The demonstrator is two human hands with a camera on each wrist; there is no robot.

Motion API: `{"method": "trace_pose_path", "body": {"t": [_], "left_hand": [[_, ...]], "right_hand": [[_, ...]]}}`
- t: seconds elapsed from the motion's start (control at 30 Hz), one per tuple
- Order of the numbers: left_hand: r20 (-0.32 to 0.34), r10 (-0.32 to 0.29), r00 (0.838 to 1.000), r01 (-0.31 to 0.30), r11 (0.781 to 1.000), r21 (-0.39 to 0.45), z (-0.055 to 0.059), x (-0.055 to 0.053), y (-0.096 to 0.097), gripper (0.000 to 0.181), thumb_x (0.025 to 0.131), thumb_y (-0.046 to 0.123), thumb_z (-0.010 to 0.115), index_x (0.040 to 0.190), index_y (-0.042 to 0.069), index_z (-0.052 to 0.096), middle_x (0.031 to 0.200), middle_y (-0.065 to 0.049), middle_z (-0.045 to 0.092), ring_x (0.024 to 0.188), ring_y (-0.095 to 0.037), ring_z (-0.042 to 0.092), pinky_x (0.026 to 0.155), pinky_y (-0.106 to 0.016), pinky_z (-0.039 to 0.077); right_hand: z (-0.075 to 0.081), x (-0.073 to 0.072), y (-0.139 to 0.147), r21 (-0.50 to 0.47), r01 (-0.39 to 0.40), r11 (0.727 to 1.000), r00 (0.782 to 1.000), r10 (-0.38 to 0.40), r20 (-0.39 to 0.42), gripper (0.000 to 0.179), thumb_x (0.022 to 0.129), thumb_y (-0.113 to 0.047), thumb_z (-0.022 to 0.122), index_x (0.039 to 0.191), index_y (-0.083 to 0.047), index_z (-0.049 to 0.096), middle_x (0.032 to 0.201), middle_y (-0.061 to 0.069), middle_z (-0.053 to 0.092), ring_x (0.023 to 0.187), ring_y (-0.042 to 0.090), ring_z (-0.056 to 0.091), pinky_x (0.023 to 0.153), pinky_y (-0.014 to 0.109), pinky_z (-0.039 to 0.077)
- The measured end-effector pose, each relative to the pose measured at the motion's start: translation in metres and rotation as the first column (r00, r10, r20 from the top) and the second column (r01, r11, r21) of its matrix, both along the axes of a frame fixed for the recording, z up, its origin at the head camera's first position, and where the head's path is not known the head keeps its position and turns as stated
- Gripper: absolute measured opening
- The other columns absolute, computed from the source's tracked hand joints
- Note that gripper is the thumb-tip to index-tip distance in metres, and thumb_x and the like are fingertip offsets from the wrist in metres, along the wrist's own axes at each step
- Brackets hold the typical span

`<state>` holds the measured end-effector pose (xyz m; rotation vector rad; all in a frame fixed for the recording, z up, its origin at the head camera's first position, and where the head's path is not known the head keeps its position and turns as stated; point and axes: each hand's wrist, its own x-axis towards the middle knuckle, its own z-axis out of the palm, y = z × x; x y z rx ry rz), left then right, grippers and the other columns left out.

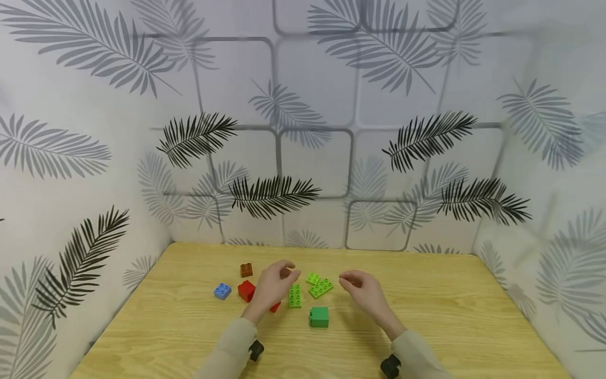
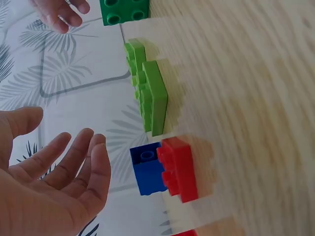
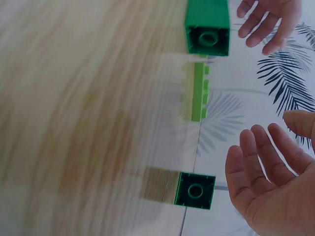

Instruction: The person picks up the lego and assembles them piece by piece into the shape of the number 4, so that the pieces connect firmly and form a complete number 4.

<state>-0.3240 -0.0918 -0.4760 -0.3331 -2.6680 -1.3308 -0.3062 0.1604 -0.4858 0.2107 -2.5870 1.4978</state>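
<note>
1. Pale walls (image 1: 246, 163) printed with grey and black palm fronds stand round a light wood tabletop (image 1: 440, 300) strewn with toy building bricks.
2. Both hands hover over the bricks, holding nothing. Left hand (image 1: 271, 288): fingers loosely bent, the thumb well apart from them. Right hand (image 1: 364, 293): fingers lightly curved, the thumb's tip near the index finger's but separate in the wrist view.
3. Nearest the left hand are a red brick (image 1: 246, 290), a second red brick (image 1: 275, 307) partly covered by it, and a long lime brick (image 1: 295, 297), studs up. Its wrist view adds a dark blue brick (image 2: 149, 172) just beside a red one; whether they touch is unclear.
4. Between the hands sit a small lime brick (image 1: 313, 278), another long lime brick (image 1: 321, 288) and, closer to the wearer, a green brick (image 1: 319, 317) on its side, studs facing left.
5. Just ahead of the right hand, its wrist view shows a further dark green brick (image 3: 195, 191), hollow underside towards the camera.
6. Farther left lie a brown brick (image 1: 246, 270) and a light blue brick (image 1: 222, 291).
7. Judging by the poised fingers, this is a pause between grips; picking up any brick would call for lowering a hand and pinching its sides.
</note>
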Motion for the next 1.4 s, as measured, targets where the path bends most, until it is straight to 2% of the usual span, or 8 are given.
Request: {"method": "trace_pose_path", "body": {"t": [0.13, 0.23, 0.4, 0.57, 0.73, 1.0, 1.13, 1.4], "left_hand": [[0.059, -0.057, 0.997, 0.053, 0.997, 0.064, -0.003, -0.002, -0.001, 0.031, 0.096, 0.033, 0.063, 0.118, 0.011, 0.067, 0.104, -0.004, 0.068, 0.096, -0.019, 0.063, 0.082, -0.039, 0.054], [0.143, -0.134, 0.981, 0.116, 0.985, 0.129, -0.005, -0.001, -0.001, 0.034, 0.094, 0.030, 0.067, 0.120, 0.008, 0.066, 0.103, -0.004, 0.068, 0.095, -0.017, 0.063, 0.080, -0.035, 0.054], [0.281, -0.287, 0.916, 0.203, 0.935, 0.292, -0.010, 0.002, 0.001, 0.043, 0.090, 0.020, 0.072, 0.127, 0.002, 0.059, 0.107, -0.009, 0.068, 0.093, -0.016, 0.065, 0.081, -0.037, 0.055], [0.313, -0.395, 0.864, 0.276, 0.891, 0.361, -0.012, 0.006, 0.006, 0.043, 0.090, 0.009, 0.070, 0.129, -0.003, 0.057, 0.119, -0.021, 0.064, 0.101, -0.022, 0.065, 0.085, -0.042, 0.055], [0.314, -0.462, 0.829, 0.364, 0.873, 0.324, -0.012, 0.006, 0.009, 0.042, 0.088, 0.005, 0.072, 0.128, -0.002, 0.060, 0.125, -0.020, 0.063, 0.116, -0.033, 0.060, 0.093, -0.040, 0.053], [0.340, -0.524, 0.781, 0.445, 0.849, 0.285, -0.016, -0.001, 0.009, 0.039, 0.084, 0.007, 0.076, 0.121, 0.001, 0.065, 0.122, -0.017, 0.067, 0.114, -0.031, 0.063, 0.095, -0.040, 0.052], [0.372, -0.540, 0.755, 0.481, 0.842, 0.246, -0.018, -0.002, 0.007, 0.039, 0.083, 0.008, 0.078, 0.121, 0.004, 0.067, 0.120, -0.011, 0.069, 0.108, -0.024, 0.066, 0.089, -0.036, 0.055], [0.405, -0.534, 0.742, 0.520, 0.840, 0.156, -0.016, -0.001, 0.008, 0.044, 0.081, 0.009, 0.080, 0.122, 0.008, 0.068, 0.121, -0.003, 0.069, 0.107, -0.020, 0.066, 0.088, -0.035, 0.055]], "right_hand": [[-0.003, -0.003, 0.008, -0.073, 0.007, 0.997, 0.998, -0.003, 0.061, 0.020, 0.095, -0.020, 0.066, 0.111, -0.010, 0.073, 0.106, 0.005, 0.071, 0.088, 0.016, 0.064, 0.074, 0.032, 0.055], [-0.004, -0.007, 0.016, -0.157, 0.023, 0.987, 0.993, -0.004, 0.119, 0.024, 0.096, -0.016, 0.065, 0.114, -0.003, 0.070, 0.106, 0.011, 0.069, 0.084, 0.021, 0.062, 0.070, 0.035, 0.057], [-0.008, -0.013, 0.034, -0.253, 0.011, 0.967, 0.976, 0.045, 0.213, 0.030, 0.096, -0.014, 0.064, 0.121, 0.003, 0.065, 0.105, 0.015, 0.066, 0.081, 0.020, 0.059, 0.072, 0.038, 0.057], [-0.013, -0.019, 0.056, -0.358, -0.041, 0.933, 0.945, 0.153, 0.290, 0.042, 0.097, -0.021, 0.063, 0.130, 0.004, 0.057, 0.104, 0.008, 0.063, 0.079, 0.014, 0.056, 0.072, 0.031, 0.055], [-0.016, -0.026, 0.070, -0.442, -0.018, 0.897, 0.928, 0.180, 0.327, 0.052, 0.099, -0.025, 0.060, 0.139, 0.006, 0.047, 0.107, 0.004, 0.061, 0.080, 0.012, 0.058, 0.072, 0.026, 0.054], [-0.022, -0.040, 0.079, -0.312, 0.010, 0.950, 0.938, 0.099, 0.331, 0.052, 0.100, -0.020, 0.057, 0.146, 0.000, 0.041, 0.111, 0.011, 0.058, 0.070, 0.010, 0.050, 0.064, 0.027, 0.050], [-0.026, -0.043, 0.080, -0.249, -0.036, 0.968, 0.936, 0.119, 0.330, 0.054, 0.100, -0.020, 0.058, 0.145, 0.002, 0.040, 0.114, 0.015, 0.059, 0.076, 0.014, 0.052, 0.066, 0.029, 0.049], [-0.029, -0.047, 0.080, -0.215, -0.146, 0.966, 0.912, 0.216, 0.349, 0.059, 0.099, -0.022, 0.060, 0.147, 0.004, 0.038, 0.130, 0.025, 0.055, 0.082, 0.017, 0.055, 0.068, 0.030, 0.050]]}}
